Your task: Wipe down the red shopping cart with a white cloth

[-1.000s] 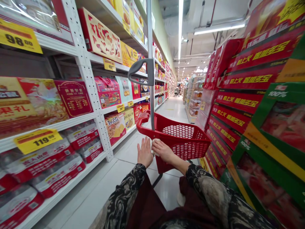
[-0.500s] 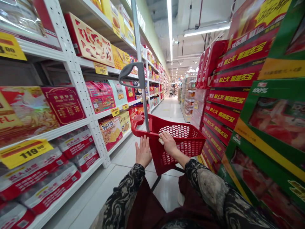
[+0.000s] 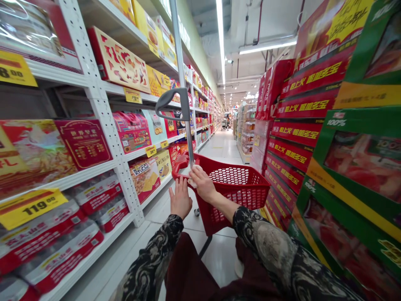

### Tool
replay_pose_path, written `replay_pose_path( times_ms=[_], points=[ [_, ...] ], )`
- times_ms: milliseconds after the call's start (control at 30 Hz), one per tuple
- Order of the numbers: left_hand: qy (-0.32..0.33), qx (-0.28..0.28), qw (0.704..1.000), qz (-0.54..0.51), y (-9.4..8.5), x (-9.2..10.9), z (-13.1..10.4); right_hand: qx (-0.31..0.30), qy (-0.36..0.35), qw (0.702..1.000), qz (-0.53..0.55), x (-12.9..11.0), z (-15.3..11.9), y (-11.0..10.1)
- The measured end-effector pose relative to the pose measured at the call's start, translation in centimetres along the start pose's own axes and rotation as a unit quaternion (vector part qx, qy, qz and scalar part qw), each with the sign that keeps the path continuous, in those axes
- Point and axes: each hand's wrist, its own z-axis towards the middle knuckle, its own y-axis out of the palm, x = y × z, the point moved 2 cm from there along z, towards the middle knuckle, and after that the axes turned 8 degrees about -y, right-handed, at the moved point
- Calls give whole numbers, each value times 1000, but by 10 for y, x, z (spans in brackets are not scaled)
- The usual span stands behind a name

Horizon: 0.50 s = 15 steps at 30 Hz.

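Okay, pose first. Our right hand comes in from the lower right, forearm slanting across, palm down, fingers bent over and pointing up-left. Grip is closed on one white wad, pinched under the fingers; we can't tell cloth from paper. Our left hand sits just left of and slightly below that grip, back up, fingers straight and a little spread. Left is wide, nothing visible in it; palm side hidden. Fingertips are at the cart's red handle; contact unclear.

Red cart: one, right under the wad, near rim at our right fingers, mesh basket running off to the right of the grip. One grey pole rises just beyond the wad, carrying one grey loop handle above both hands. One caster shows below the grip, between our hands and the floor.

Counts around it: two patterned sleeves on us. Left of the grip, well apart, one white shelf rack with at least five bottle packs low down. Right of the grip, past the basket, three green boxes stacked, plus at least six red cases beside them.
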Motion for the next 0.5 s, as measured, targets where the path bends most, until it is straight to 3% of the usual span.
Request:
replay_pose_path(
  times_ms=[100, 233, 500],
  points=[
    [-9, 20, 1000, 4, -7, -7, 12, 12, -32, 999, -39, 6, 38, -12],
    [2, 49, 999, 8, -12, -6, 19, -51, -62, 993, -84, 11, 64, -19],
    [-7, 36, 999, 18, -6, -6, 22, -179, -150, 969, -77, 4, -1, -2]
  ],
)
